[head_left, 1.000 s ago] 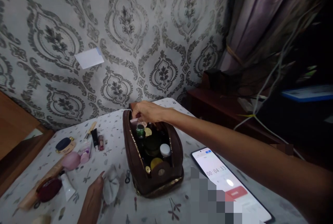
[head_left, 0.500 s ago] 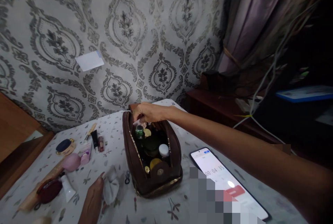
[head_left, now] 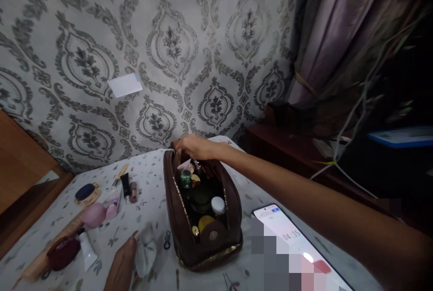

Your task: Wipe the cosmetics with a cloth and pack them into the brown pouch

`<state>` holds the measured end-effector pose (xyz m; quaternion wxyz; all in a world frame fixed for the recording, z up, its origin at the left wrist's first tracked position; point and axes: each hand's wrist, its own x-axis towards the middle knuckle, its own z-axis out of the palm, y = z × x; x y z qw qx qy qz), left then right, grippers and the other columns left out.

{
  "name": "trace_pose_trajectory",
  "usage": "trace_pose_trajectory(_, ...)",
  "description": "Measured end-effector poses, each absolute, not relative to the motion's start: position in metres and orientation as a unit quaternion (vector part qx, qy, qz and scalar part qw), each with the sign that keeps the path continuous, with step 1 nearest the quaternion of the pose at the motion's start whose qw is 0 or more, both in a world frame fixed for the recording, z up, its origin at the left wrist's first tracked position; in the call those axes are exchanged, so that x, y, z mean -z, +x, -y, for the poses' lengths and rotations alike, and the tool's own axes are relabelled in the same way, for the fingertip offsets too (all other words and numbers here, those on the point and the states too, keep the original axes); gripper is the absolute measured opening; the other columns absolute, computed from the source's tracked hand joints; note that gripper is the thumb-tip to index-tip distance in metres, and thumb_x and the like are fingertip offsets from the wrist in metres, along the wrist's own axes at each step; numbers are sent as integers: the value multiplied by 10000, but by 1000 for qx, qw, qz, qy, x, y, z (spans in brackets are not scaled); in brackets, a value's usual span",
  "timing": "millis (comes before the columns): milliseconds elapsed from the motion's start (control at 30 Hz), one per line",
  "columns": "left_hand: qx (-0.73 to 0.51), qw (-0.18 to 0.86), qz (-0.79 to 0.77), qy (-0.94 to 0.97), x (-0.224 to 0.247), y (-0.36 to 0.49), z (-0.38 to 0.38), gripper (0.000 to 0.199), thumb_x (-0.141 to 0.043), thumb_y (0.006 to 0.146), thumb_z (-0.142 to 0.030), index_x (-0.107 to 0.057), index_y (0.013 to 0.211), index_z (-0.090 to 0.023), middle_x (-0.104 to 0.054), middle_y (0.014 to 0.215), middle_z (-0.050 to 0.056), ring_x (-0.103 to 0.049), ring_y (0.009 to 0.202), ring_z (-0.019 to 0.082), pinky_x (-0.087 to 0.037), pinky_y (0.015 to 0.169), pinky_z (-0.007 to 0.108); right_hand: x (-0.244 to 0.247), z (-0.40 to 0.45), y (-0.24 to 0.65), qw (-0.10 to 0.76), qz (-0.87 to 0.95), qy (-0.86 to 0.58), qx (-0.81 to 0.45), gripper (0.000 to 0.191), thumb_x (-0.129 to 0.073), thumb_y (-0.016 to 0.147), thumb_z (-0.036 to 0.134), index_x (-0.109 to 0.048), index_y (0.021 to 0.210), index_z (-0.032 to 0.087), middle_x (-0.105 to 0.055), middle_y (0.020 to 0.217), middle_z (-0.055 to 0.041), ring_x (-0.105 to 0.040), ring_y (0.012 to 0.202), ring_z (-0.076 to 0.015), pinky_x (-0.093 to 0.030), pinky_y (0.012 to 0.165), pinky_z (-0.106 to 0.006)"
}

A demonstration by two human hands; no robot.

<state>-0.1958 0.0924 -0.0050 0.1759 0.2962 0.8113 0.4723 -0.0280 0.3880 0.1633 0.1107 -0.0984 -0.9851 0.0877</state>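
A brown makeup bag [head_left: 171, 219] stands unzipped in front of me, packed with a green-capped jar [head_left: 186, 178], a white-lidded jar [head_left: 218, 205], a yellow round item [head_left: 206, 224] and other small containers. At its far end my right hand [head_left: 192, 146] has its fingers closed over the rim; the fingertips are partly hidden. A pink card-like piece [head_left: 184, 165] sticks up inside just below that hand. Left of the bag, my left hand [head_left: 122, 261] is closed around a crumpled white tissue [head_left: 145, 252], low over the cloth.
Cosmetics lie at the left on the patterned sheet: a dark-lidded jar [head_left: 87, 194], a pink rounded item [head_left: 94, 215], a black tube [head_left: 125, 187], a white tube [head_left: 88, 252] and a dark red oval case [head_left: 64, 252]. A phone [head_left: 297, 237] showing a timer lies right of the bag.
My right hand has shifted from inside the bag's far end up to its rim. The view has moved slightly; my left hand still holds the tissue.
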Motion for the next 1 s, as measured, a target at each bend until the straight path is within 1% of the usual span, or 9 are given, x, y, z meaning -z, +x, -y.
trace_pose_trajectory(133, -493, 211, -791, 294, 8, -195, -95, 439, -405, 874, -529, -703, 969, -223, -759, 941, 56, -639, 1112, 286, -517, 970, 408, -157, -387, -40, 75, 987, -135, -48, 348, -513, 743, -22, -725, 984, 113, -719, 876, -96, -618, 783, -161, -377, 619, -217)
trace_pose_trajectory(233, -508, 232, -778, 288, 12, -195, -94, 470, -393, 876, -552, -706, 964, -212, -754, 986, 74, -638, 1112, 296, -523, 956, 413, -154, -389, -43, 99, 987, -117, -41, 292, -518, 772, 0, -740, 922, 114, -715, 807, -74, -606, 744, -151, -370, 612, -216)
trace_pose_trajectory(333, -500, 235, -784, 283, 16, -198, -91, 460, -421, 863, -572, -695, 980, -222, -747, 1025, 69, -653, 1083, 286, -533, 935, 400, -152, -391, -44, 127, 987, -92, -38, 255, -543, 758, -5, -750, 846, 116, -715, 771, -57, -602, 733, -144, -367, 612, -210)
trace_pose_trajectory(433, -494, 240, -786, 285, 18, -200, -90, 454, -408, 870, -574, -685, 984, -232, -745, 1034, 63, -667, 1053, 274, -551, 898, 388, -151, -391, -44, 125, 986, -93, -54, 259, -550, 756, -11, -758, 843, 116, -721, 769, -57, -610, 717, -138, -369, 607, -208)
trace_pose_trajectory(567, -505, 250, -772, 293, 14, -199, -94, 415, -455, 843, -580, -690, 932, -249, -759, 893, 48, -693, 955, 284, -576, 829, 384, -153, -389, -44, 123, 986, -94, -69, 265, -554, 760, -18, -763, 856, 113, -734, 799, -64, -623, 735, -135, -377, 624, -205)
trace_pose_trajectory(733, -525, 255, -763, 280, 5, -198, -100, 383, -548, 783, -581, -694, 873, -239, -736, 722, 53, -698, 866, 314, -577, 784, 424, -157, -387, -39, 121, 986, -90, -75, 324, -531, 752, -43, -769, 899, 120, -746, 841, -61, -633, 762, -138, -385, 650, -205)
trace_pose_trajectory(867, -540, 259, -759, 257, -1, -193, -99, 459, -545, 762, -629, -705, 900, -222, -739, 770, 81, -680, 917, 327, -573, 770, 426, -165, -386, -31, 136, 980, -97, -104, 382, -499, 756, -53, -766, 942, 146, -750, 871, -43, -642, 797, -137, -396, 698, -197)
trace_pose_trajectory(933, -532, 271, -761, 252, -3, -192, -96, 547, -512, 760, -675, -700, 960, -202, -740, 821, 91, -672, 920, 324, -573, 735, 408, -174, -380, -26, 160, 974, -104, -119, 358, -502, 770, -35, -764, 931, 148, -745, 845, -36, -640, 782, -136, -400, 702, -197)
trace_pose_trajectory(1000, -506, 294, -770, 255, -6, -191, -93, 632, -490, 750, -716, -679, 1032, -182, -735, 856, 95, -668, 901, 315, -571, 692, 387, -185, -364, -22, 205, 962, -122, -133, 306, -515, 800, 3, -756, 936, 135, -736, 813, -37, -633, 749, -138, -409, 696, -210)
